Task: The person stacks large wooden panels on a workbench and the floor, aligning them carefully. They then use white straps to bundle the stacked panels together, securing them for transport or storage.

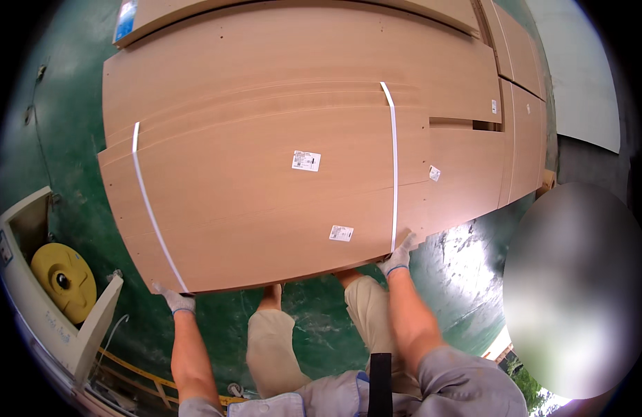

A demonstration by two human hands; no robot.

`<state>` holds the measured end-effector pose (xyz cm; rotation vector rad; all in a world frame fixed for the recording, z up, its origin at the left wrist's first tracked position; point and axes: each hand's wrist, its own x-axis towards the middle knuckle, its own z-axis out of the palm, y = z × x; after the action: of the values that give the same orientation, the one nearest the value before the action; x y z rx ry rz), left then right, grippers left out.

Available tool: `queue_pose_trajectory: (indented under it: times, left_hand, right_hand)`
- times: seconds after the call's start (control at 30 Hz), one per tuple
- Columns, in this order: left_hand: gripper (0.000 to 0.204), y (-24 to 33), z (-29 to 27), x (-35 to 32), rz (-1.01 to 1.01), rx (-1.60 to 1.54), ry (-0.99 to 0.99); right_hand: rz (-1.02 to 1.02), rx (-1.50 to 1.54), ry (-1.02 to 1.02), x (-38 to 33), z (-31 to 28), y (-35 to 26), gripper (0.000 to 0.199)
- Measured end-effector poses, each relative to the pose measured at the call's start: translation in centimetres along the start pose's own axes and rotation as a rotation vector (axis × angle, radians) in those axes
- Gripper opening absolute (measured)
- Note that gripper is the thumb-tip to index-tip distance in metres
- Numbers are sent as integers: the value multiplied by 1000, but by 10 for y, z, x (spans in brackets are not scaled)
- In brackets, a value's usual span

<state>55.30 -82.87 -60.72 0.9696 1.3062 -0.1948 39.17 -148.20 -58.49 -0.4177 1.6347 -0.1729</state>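
A strapped bundle of large, flat brown boards (258, 187) lies in front of me, on top of other brown boards. Two white straps cross it from far to near, the left strap (148, 201) and the right strap (394, 167). White labels, among them a larger one (306, 160), are stuck on its top. Gripping the near left corner is my left hand (176, 300), in a pale glove, beside the left strap's end. At the near right, my right hand (399, 257), also gloved, holds the same edge by the right strap. Fingers under the edge are partly hidden.
More brown boards (300, 48) lie beyond the bundle, with further stacks (522, 139) at the right. A pale machine frame (98, 320) with a yellow reel (63, 281) stands at the left on the green floor (63, 146). A blurred patch covers the right side.
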Motion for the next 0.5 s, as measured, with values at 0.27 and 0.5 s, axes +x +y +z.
queue_pose_trajectory:
  times: [0.27,0.5]
  left_hand:
    - [58,-5,21,-186,499,1318,-226]
    - [64,-41,-87,-399,238,1169,-483]
  right_hand:
    - [-47,-800,133,-173,-55,-56,36]
    - [-489,-1874,-281,-356,-104,-67,59]
